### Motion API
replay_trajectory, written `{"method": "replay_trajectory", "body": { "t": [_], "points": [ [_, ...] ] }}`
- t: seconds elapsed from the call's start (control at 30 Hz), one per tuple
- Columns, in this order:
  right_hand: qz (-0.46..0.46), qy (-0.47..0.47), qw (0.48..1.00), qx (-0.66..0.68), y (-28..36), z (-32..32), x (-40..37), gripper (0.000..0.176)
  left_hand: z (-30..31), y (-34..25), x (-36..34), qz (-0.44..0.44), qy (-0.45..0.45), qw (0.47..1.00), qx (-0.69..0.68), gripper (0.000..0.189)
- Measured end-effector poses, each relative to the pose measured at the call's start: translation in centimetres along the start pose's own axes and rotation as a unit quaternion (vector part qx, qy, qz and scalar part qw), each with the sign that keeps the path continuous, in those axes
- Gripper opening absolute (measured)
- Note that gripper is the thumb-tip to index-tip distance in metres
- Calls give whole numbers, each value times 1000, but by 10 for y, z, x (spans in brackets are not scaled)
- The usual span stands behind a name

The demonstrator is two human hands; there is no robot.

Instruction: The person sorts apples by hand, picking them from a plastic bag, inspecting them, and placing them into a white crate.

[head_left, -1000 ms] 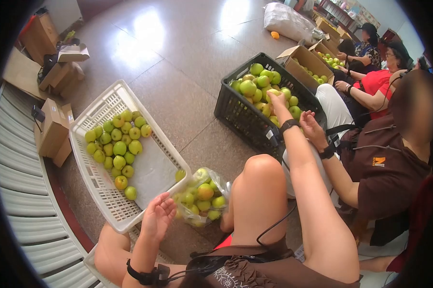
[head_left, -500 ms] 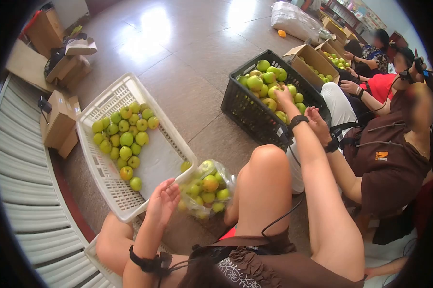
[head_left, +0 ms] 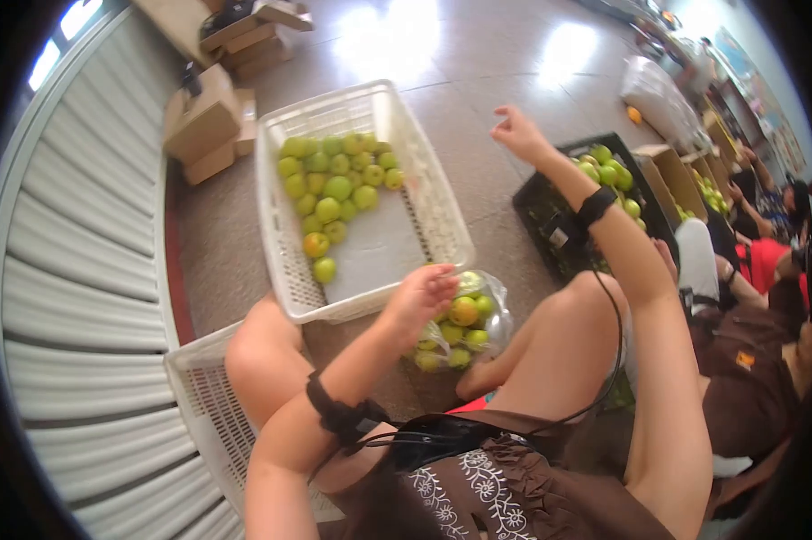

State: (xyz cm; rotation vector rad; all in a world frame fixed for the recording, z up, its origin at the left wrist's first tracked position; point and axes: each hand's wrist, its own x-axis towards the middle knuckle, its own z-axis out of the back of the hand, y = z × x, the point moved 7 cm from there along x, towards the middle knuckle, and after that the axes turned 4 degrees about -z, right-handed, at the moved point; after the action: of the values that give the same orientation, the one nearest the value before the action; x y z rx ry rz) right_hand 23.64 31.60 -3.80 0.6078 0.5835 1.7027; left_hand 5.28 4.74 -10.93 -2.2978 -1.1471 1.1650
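My left hand [head_left: 421,301] is open with its fingers loosely bent, in front of the white crate's near corner and the clear plastic bag of apples [head_left: 464,310]. Nothing shows in it. My right hand [head_left: 520,135] is raised in the air between the white crate [head_left: 455,216] and the black crate [head_left: 536,220]. Its fingers are curled closed, and whether anything small is inside them cannot be seen. Green and yellowish apples [head_left: 337,187] cover the far and left part of the white crate. More apples [head_left: 608,173] fill the black crate, partly hidden by my right forearm.
Cardboard boxes [head_left: 206,117] stand at the upper left beside a ribbed white radiator [head_left: 91,270]. Another white crate [head_left: 212,396] is under my left leg. To the right are open boxes of apples [head_left: 671,184], a large plastic sack [head_left: 662,99] and co-workers [head_left: 748,360] sitting close.
My right hand has left the apples in the black crate and moved up and left toward the white crate. My left hand stays near the bag, its fingers more bent. The view has turned left.
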Motion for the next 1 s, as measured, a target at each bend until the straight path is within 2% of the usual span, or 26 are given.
{"method": "replay_trajectory", "body": {
  "t": [0.1,0.17,0.27,0.33,0.37,0.47,0.53,0.63,0.7,0.73,0.8,0.83,0.87,0.97,1.0],
  "points": [
    [20,72,996,-49,52,-92,2,50,-9,-9,-13,-9,14,999,-29,31],
    [58,59,991,-103,71,-148,3,46,-11,-21,-24,-37,-4,998,-42,30],
    [82,106,977,-166,88,-226,8,37,-11,-51,-44,-174,-60,982,-42,27],
    [158,115,947,-256,95,-273,11,33,-17,-71,-57,-241,-39,968,-57,26],
    [194,118,927,-298,98,-296,12,31,-20,-78,-62,-251,-35,964,-83,27],
    [243,218,870,-368,97,-364,15,36,-23,-87,-74,-241,-4,959,-147,28],
    [327,171,846,-385,99,-400,16,38,-22,-86,-78,-211,-18,961,-180,30],
    [392,126,822,-392,93,-451,13,40,-14,-76,-68,-250,-44,949,-186,36],
    [422,72,830,-358,95,-465,13,46,-6,-72,-62,-225,-62,952,-196,49],
    [413,110,828,-364,90,-475,15,46,-6,-69,-60,-203,-68,953,-215,58],
    [390,178,820,-380,97,-471,21,46,-2,-70,-56,-189,-86,952,-227,54],
    [423,135,826,-347,95,-472,21,49,-1,-71,-56,-195,-98,950,-222,42],
    [404,145,845,-318,96,-468,21,50,-2,-71,-57,-200,-107,949,-217,32],
    [325,172,907,-205,99,-435,26,50,-3,-67,-49,-293,-115,935,-167,32],
    [285,179,930,-144,107,-412,24,48,-2,-68,-50,-291,-117,938,-147,32]
  ]
}}
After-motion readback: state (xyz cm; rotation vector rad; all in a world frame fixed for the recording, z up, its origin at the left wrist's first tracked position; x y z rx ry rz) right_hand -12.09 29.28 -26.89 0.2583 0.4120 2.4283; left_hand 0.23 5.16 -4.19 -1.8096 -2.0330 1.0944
